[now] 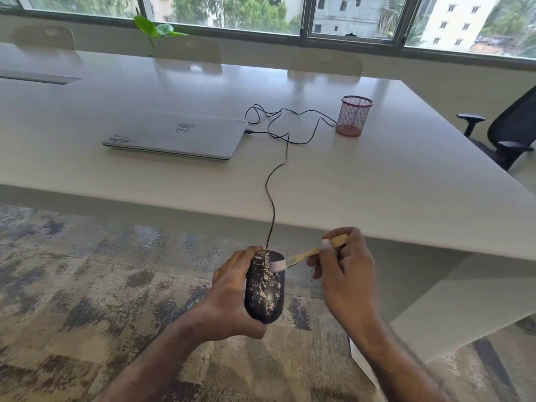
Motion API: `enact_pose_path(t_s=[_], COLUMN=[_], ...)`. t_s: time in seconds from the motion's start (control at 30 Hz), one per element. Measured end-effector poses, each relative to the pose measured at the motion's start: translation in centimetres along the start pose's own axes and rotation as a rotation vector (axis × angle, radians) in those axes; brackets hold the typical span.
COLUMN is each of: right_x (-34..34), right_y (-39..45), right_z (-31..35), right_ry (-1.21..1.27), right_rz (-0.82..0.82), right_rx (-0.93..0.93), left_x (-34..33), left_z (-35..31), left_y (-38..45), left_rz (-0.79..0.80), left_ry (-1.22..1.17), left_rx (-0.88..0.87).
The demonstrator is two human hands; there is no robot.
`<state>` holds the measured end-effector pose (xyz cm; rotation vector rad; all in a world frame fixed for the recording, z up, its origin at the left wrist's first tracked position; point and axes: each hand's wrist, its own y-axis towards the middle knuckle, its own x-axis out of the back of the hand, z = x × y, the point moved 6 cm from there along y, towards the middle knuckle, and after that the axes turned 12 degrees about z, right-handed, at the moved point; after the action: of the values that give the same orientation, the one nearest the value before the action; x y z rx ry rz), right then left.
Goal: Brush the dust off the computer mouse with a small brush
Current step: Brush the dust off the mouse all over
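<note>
From the head camera, the left hand (232, 297) is wrapped around a black oval computer mouse (264, 288) speckled with pale dust, fingers along its left flank and the palm under its rear, holding it in the air below and in front of the near edge of the long white table (377, 175), over the mottled grey and beige carpet (72, 285). The right hand (345, 268) pinches the flat pale wooden handle of a small brush (307, 254) between thumb and fingers, and the white bristles rest on the mouse's front right part, just beside the scroll wheel. A thin black cable (274, 198) rises from the mouse's nose over the table's near edge, loops in tangles and reaches the right side of a closed silver laptop (177, 134) lying towards the middle of the table. A red wire-mesh pen cup (353, 116) stands upright to the right of the loops. A black office chair (507, 132) sits past the table's right edge, and pale chairs (324, 63) line the far edge under the windows (356, 15).
</note>
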<state>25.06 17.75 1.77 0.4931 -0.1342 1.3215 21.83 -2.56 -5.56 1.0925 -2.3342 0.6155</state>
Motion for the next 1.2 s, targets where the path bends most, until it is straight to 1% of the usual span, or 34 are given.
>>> enact_pose_path(t_s=[0.07, 0.17, 0.27, 0.33, 0.43, 0.53, 0.6, 0.7, 0.83, 0.9, 0.97, 1.07, 1.2], right_x=[0.3, 0.8, 0.4, 0.2, 0.6, 1.1, 1.0, 0.7, 1.3, 1.4, 1.2, 0.7, 1.2], right_y=[-0.1, -0.1, -0.2, -0.4, -0.6, -0.4, -0.3, -0.5, -0.7, -0.6, -0.7, -0.9, -1.1], right_z=[-0.1, -0.1, 0.2, 0.1, -0.2, -0.1, -0.2, -0.6, -0.9, -0.7, -0.6, -0.9, -0.8], right_ry=[-0.045, 0.022, 0.09, 0.047, -0.001, 0.094, 0.15, 0.091, 0.039, 0.106, 0.16, 0.089, 0.047], right_rz=[-0.022, -0.053, -0.009, 0.011, -0.011, -0.047, -0.027, 0.029, -0.03, -0.053, -0.031, 0.018, -0.034], right_rx=[0.0, 0.023, 0.038, 0.036, 0.03, 0.033, 0.032, 0.018, 0.04, 0.058, 0.065, 0.055, 0.088], left_x=[0.1, 0.0, 0.0, 0.0, 0.0, 0.1, 0.1, 0.3, 0.4, 0.5, 0.5, 0.5, 0.5], left_z=[0.0, 0.0, 0.2, 0.2, 0.3, 0.3, 0.2, 0.2, 0.2, 0.3, 0.4, 0.5, 0.5], left_y=[0.0, 0.0, 0.1, 0.2, 0.2, 0.2, 0.2, 0.3, 0.4, 0.5, 0.7, 0.9, 0.7], left_rz=[-0.001, 0.0, -0.005, -0.007, -0.002, -0.002, -0.008, -0.018, -0.015, -0.021, -0.023, -0.024, -0.02], left_ry=[-0.008, -0.007, -0.01, -0.015, -0.011, -0.006, -0.011, -0.013, 0.001, -0.004, -0.01, -0.011, -0.002], left_rx=[-0.001, -0.004, 0.003, 0.005, 0.002, -0.002, -0.002, -0.006, -0.007, -0.005, -0.003, -0.005, 0.001])
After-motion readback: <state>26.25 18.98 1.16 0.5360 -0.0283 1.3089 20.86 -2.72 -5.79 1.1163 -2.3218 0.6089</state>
